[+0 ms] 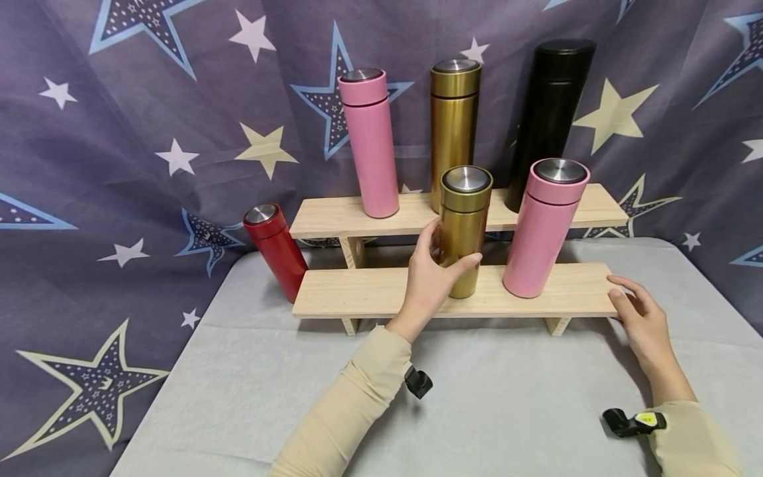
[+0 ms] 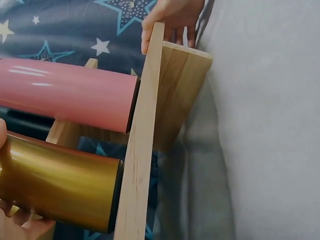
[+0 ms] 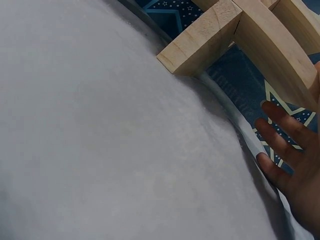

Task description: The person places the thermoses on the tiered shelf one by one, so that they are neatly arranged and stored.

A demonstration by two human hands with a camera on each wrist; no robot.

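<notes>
In the head view, my left hand (image 1: 430, 281) grips a gold thermos bottle (image 1: 463, 242), with thumb and fingers around its body. The bottle is upright, its base at the lower board of a wooden two-step shelf (image 1: 346, 295). At that board's right end, my right hand (image 1: 644, 324) touches the wood with thumb and index finger. The right wrist view shows its other fingers (image 3: 280, 137) extended beside the shelf, holding nothing. A pink thermos bottle (image 1: 545, 232) stands on the lower board, right of the gold one.
On the upper board stand another pink bottle (image 1: 371, 146), a taller gold bottle (image 1: 455, 126) and a black bottle (image 1: 551, 119). A red bottle (image 1: 277, 252) is beside the shelf's left end. Grey cloth (image 1: 238, 397) covers the table; a star-patterned curtain (image 1: 149, 99) hangs behind.
</notes>
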